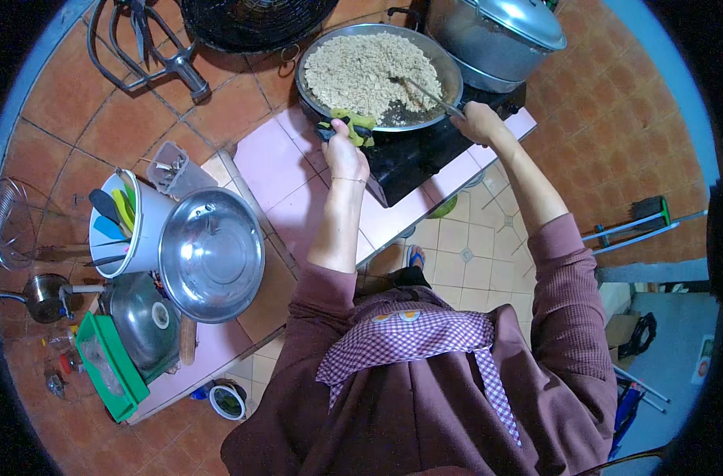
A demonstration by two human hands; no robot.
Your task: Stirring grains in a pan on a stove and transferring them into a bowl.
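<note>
A wide metal pan (pixel 453 89) stands on the black stove (pixel 406 157), holding a pale crumbly food (pixel 367 68). My left hand (pixel 343 152) grips a green and black cloth (pixel 354 126) against the pan's near left rim. In my right hand (pixel 482 124) is the handle of a metal spatula (pixel 435 100), and its blade end is sunk in the food. Near the blade and along the near side, the dark bottom of the pan shows through.
A lidded aluminium pot (pixel 486 44) stands just behind the pan, to the right. A black wok (pixel 254 21) and metal mixer beaters (pixel 150 56) hang at the upper left. Left are a steel bowl (pixel 212 256), a white utensil bucket (pixel 144 232) and a green basket (pixel 108 369).
</note>
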